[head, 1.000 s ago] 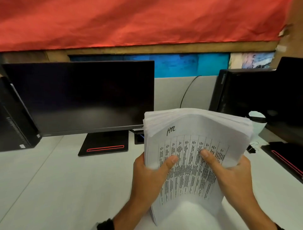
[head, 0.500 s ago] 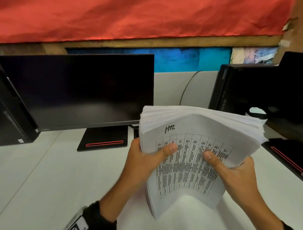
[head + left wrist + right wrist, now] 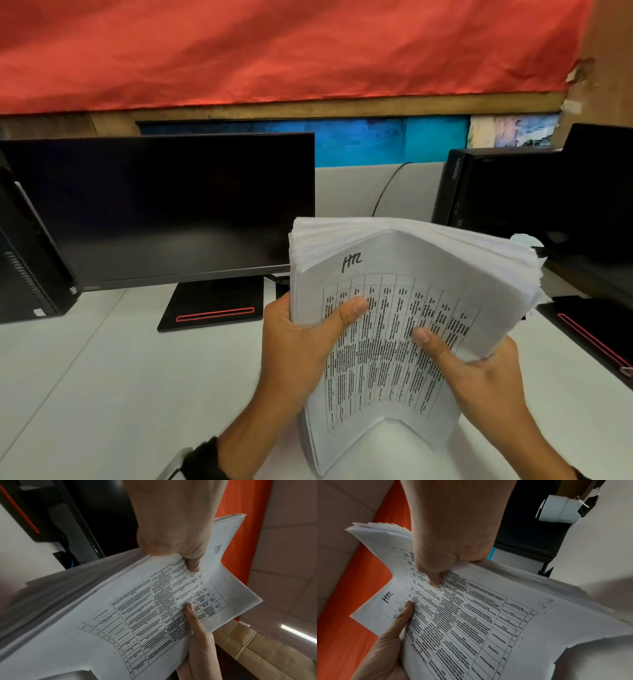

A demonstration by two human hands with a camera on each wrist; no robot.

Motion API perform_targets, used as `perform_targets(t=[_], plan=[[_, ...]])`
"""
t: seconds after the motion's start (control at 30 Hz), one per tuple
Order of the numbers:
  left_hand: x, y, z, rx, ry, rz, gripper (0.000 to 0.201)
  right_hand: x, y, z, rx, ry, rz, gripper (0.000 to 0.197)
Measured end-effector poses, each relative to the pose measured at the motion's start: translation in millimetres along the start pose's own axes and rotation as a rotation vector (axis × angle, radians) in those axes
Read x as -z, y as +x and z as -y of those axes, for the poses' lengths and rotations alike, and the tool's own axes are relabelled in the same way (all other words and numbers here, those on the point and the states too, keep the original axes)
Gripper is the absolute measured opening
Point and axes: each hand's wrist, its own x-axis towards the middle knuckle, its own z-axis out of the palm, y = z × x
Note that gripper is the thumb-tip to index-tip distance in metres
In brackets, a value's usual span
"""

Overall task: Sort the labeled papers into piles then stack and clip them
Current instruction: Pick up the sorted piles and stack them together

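A thick stack of white papers [image 3: 394, 342] stands on its lower edge on the white desk [image 3: 102, 394], bowed toward me. Its front sheet carries a printed table and a handwritten "HR" label [image 3: 352, 262]. My left hand [image 3: 301, 346] grips the stack's left edge, thumb pressed on the front sheet. My right hand [image 3: 479, 373] grips the right edge, thumb also on the front. The left wrist view shows the stack [image 3: 137, 615] with both thumbs on the table print. In the right wrist view the papers [image 3: 471, 622] fan out, and a black binder clip [image 3: 587, 507] lies on the desk beyond.
A dark monitor [image 3: 164, 205] on a black stand with a red stripe [image 3: 212, 308] stands behind left. Black computer towers sit at far left [image 3: 24, 257] and back right [image 3: 496, 192]. A white cylinder [image 3: 556, 509] lies beside the binder clip. Red cloth [image 3: 274, 51] hangs above.
The stack has stayed upright in both hands while shifting slightly; my left thumb slid a little higher on the front sheet and the view dipped closer.
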Motion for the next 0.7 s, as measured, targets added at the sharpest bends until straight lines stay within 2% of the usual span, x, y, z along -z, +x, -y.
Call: perform_targets(t=[0.07,0.23,0.47,0.57,0.63,0.7], plan=[[0,-2,3,-0.006,0.003,0.012,0.035,2,1,1,-0.005,0.021,0.013,0.032],[5,-6,17,0.079,0.038,-0.026,0.04,-4,-11,-14,-0.118,-0.038,0.034,0.035],[5,-10,21,0.073,0.044,-0.033,0.042,-2,-9,-8,-0.104,-0.039,0.058,0.036],[11,-5,21,0.083,0.05,0.014,0.035,1,-9,4,-0.134,-0.087,0.129,0.04],[13,-4,17,0.079,0.045,0.045,0.033,11,-1,28,-0.085,-0.126,0.17,0.052],[14,-3,18,0.084,0.055,0.067,0.035,25,21,63,0.09,-0.197,0.143,0.082]])
